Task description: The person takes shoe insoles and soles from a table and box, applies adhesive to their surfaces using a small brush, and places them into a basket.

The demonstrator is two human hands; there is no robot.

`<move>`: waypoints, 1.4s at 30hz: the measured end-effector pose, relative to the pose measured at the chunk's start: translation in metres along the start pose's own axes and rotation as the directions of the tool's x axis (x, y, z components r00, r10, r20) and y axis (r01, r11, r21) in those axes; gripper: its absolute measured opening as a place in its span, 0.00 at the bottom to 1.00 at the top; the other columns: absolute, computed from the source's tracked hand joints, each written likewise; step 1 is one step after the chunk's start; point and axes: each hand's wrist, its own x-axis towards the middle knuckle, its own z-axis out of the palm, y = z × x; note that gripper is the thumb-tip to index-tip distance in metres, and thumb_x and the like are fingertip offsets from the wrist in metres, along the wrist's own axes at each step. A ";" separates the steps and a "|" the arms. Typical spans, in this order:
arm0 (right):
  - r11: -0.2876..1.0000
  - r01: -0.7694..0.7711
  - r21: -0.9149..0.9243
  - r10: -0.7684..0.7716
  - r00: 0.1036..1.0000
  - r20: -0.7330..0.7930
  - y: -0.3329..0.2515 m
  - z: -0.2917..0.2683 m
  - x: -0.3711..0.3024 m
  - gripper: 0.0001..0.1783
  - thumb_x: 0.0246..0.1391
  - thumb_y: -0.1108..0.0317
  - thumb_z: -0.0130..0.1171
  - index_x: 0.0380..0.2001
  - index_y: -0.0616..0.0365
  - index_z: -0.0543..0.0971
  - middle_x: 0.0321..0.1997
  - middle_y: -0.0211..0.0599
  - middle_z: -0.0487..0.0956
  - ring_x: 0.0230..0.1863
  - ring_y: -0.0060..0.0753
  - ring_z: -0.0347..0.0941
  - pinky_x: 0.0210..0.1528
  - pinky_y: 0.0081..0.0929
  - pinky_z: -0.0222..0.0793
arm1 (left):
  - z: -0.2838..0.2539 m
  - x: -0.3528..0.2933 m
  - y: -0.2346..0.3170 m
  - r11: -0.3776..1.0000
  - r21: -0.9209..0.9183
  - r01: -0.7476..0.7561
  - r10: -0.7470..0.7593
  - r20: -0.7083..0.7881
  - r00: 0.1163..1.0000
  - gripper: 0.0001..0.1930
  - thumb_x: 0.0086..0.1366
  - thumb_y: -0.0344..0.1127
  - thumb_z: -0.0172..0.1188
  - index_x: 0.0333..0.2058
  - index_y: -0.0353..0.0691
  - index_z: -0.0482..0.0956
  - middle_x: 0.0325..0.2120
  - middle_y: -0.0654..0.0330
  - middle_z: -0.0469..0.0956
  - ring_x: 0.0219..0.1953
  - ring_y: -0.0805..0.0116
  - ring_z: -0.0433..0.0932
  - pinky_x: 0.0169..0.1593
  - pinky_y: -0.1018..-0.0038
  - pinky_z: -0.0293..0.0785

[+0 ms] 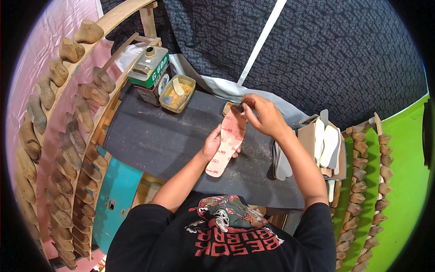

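My left hand [211, 144] grips a pale pink insole [225, 149] with red print, its fingers wrapped round the edges near the middle. The insole is held tilted over the dark work table, toe end away from me. At its far end, my right hand [263, 115] is closed in a pinch, with a small dark piece [237, 109] at the fingertips. I cannot make out what that piece is. Just behind the insole's far end, a small yellowish container [227, 108] shows in part; the hand and insole hide the rest.
A green and black metal can [149, 75] and a glue-stained tub [177, 94] stand at the far left of the table [149, 131]. Grey insoles [282, 161] and a box of insoles [312, 140] lie at right. Racks of wooden shoe lasts [59, 190] flank both sides.
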 end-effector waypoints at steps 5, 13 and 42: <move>0.966 0.258 0.024 -0.254 0.929 0.268 -0.024 0.018 -0.018 0.11 0.56 0.68 0.60 0.41 0.59 0.77 0.34 0.45 0.79 0.37 0.51 0.79 0.40 0.44 0.76 | -0.011 -0.010 0.005 0.999 -0.050 -0.008 0.006 -0.030 1.000 0.35 0.74 0.67 0.38 0.62 0.44 0.72 0.47 0.54 0.81 0.44 0.54 0.83 0.43 0.55 0.81; 0.995 0.089 0.047 -0.099 0.945 0.311 -0.020 0.015 -0.005 0.12 0.62 0.66 0.57 0.45 0.61 0.78 0.39 0.47 0.84 0.38 0.48 0.83 0.43 0.39 0.78 | -0.015 -0.011 0.006 0.999 -0.033 0.001 -0.002 -0.011 1.000 0.34 0.75 0.66 0.37 0.61 0.45 0.73 0.48 0.56 0.81 0.45 0.54 0.82 0.44 0.54 0.81; 0.982 0.071 0.174 -0.129 0.929 0.346 -0.017 0.034 -0.006 0.13 0.63 0.66 0.57 0.46 0.62 0.79 0.41 0.50 0.83 0.39 0.49 0.82 0.45 0.39 0.78 | -0.012 -0.015 0.015 0.990 -0.049 -0.131 0.128 -0.062 0.990 0.33 0.75 0.64 0.37 0.59 0.44 0.75 0.44 0.55 0.82 0.39 0.56 0.82 0.41 0.59 0.80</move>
